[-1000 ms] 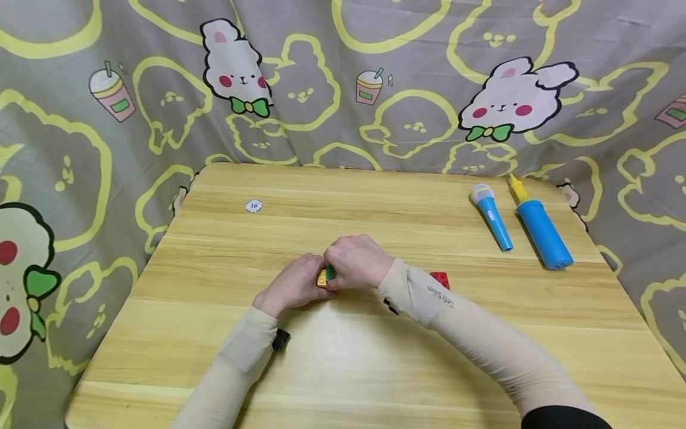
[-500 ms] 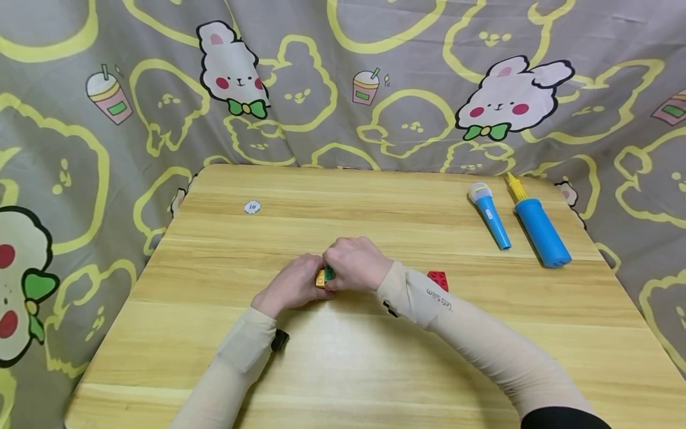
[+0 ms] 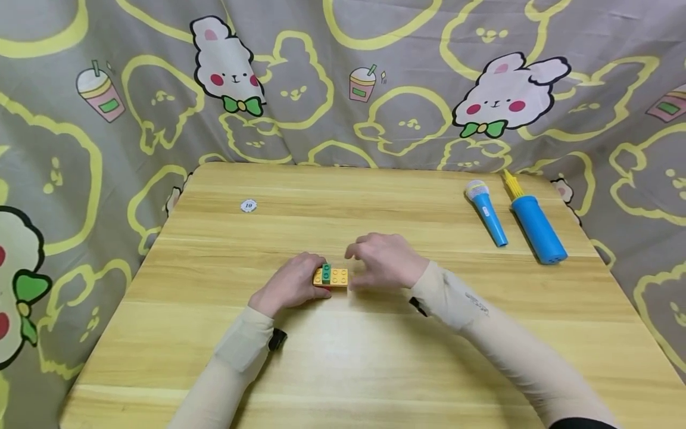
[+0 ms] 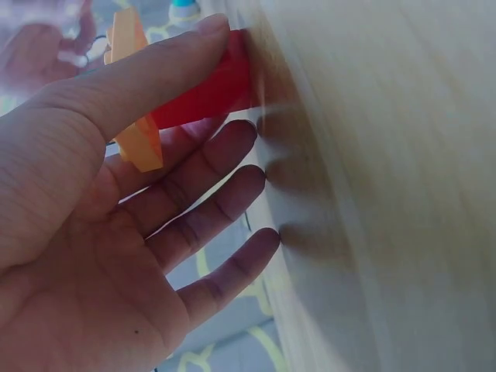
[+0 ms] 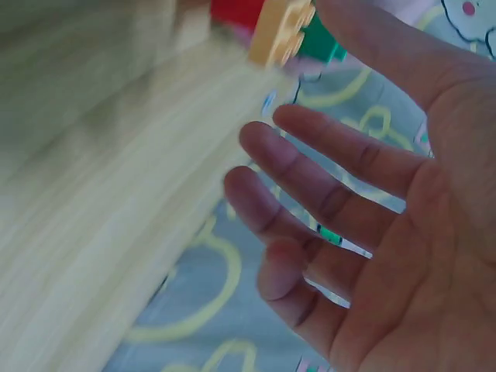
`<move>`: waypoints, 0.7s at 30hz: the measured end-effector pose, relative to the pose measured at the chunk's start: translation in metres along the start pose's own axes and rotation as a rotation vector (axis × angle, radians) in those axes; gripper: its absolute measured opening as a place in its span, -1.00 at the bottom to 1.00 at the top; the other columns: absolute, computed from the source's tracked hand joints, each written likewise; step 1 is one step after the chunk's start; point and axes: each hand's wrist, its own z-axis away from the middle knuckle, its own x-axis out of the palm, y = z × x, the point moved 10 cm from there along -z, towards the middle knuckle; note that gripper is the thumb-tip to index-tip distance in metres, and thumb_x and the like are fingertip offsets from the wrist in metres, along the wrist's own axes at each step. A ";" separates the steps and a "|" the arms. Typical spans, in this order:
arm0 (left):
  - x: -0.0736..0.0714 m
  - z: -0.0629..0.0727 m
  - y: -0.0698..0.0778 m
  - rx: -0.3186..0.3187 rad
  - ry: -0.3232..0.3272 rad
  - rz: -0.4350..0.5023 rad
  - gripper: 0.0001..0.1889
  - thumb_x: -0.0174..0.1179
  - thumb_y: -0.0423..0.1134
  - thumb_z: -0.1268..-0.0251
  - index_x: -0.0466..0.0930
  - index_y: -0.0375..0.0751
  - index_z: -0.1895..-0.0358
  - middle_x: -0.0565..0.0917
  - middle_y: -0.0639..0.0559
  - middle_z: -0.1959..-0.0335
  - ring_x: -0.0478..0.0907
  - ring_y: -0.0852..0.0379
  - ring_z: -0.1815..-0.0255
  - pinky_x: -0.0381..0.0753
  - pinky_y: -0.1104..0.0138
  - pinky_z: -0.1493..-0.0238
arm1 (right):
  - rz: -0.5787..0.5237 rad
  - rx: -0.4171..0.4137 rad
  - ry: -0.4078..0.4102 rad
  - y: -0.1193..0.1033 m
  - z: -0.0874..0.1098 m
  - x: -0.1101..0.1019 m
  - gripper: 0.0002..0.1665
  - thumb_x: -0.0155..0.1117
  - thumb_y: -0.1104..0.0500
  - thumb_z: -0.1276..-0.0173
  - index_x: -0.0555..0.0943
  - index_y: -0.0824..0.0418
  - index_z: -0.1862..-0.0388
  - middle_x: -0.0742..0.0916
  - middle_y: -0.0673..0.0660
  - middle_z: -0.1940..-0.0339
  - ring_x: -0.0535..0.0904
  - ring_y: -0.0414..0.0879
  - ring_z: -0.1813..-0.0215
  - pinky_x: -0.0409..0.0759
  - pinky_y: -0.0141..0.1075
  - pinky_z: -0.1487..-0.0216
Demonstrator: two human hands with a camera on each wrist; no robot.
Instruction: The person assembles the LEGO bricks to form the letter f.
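A small stack of toy building bricks stands mid-table in the head view. It has a red brick (image 4: 217,89) at the bottom, a wider yellow studded brick (image 3: 339,278) over it and a narrow green brick (image 3: 326,273) on top, left of centre. My left hand (image 3: 289,283) pinches the stack from its left side, thumb against the red brick in the left wrist view, other fingers reaching down to the tabletop. To the right of the stack, my right hand (image 3: 387,262) holds nothing, its fingers loosely bent and apart from the bricks.
A blue toy microphone (image 3: 486,213) and a blue-and-yellow hand pump (image 3: 538,229) lie at the back right of the wooden table (image 3: 343,363). A round white chip marked 10 (image 3: 249,205) lies at the back left. A patterned curtain (image 3: 311,77) hangs behind.
My right hand has let go of the bricks and moved right, uncovering the yellow and green bricks. A loose red brick near the right forearm is now hidden. The left hand keeps its grip.
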 end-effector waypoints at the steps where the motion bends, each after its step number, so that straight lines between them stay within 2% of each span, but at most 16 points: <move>1: 0.001 0.000 -0.001 -0.005 -0.002 -0.003 -0.45 0.56 -0.10 0.03 0.57 -0.29 0.02 0.58 0.06 0.26 0.47 0.11 0.23 0.49 0.20 0.12 | -0.005 0.013 -0.004 0.008 0.006 0.000 -0.35 0.53 -0.22 -0.06 0.66 0.06 -0.08 0.71 0.00 0.10 0.61 -0.11 0.20 0.57 -0.13 0.34; 4: 0.002 0.001 -0.001 -0.005 -0.002 -0.004 -0.46 0.56 -0.09 0.02 0.57 -0.29 0.02 0.57 0.07 0.27 0.47 0.11 0.24 0.49 0.20 0.13 | -0.011 0.077 -0.029 0.035 0.028 0.001 -0.31 0.53 -0.21 -0.07 0.63 0.08 -0.13 0.70 0.03 0.07 0.62 -0.09 0.20 0.57 -0.11 0.34; 10: -0.002 0.001 -0.001 0.004 0.006 0.005 -0.47 0.56 -0.11 0.01 0.57 -0.30 0.02 0.57 0.06 0.27 0.46 0.10 0.24 0.49 0.19 0.13 | 0.023 0.240 -0.036 0.083 0.070 0.005 -0.19 0.50 -0.27 -0.08 0.57 0.12 -0.22 0.64 0.14 0.04 0.56 -0.09 0.33 0.52 -0.12 0.47; 16: -0.001 0.000 0.000 0.004 0.003 -0.001 -0.45 0.56 -0.11 0.01 0.57 -0.30 0.00 0.58 0.06 0.24 0.47 0.10 0.22 0.49 0.19 0.10 | 0.014 0.401 -0.100 0.108 0.098 0.024 -0.10 0.44 -0.32 -0.12 0.48 0.21 -0.26 0.55 0.22 0.20 0.46 -0.04 0.43 0.45 -0.18 0.51; 21: 0.002 -0.002 0.000 -0.001 -0.007 -0.003 -0.45 0.56 -0.10 0.03 0.57 -0.29 0.00 0.59 0.06 0.23 0.48 0.10 0.21 0.49 0.18 0.09 | -0.054 0.471 -0.120 0.118 0.110 0.039 -0.16 0.41 -0.30 -0.17 0.44 0.24 -0.18 0.55 0.14 0.35 0.46 -0.02 0.44 0.45 -0.18 0.47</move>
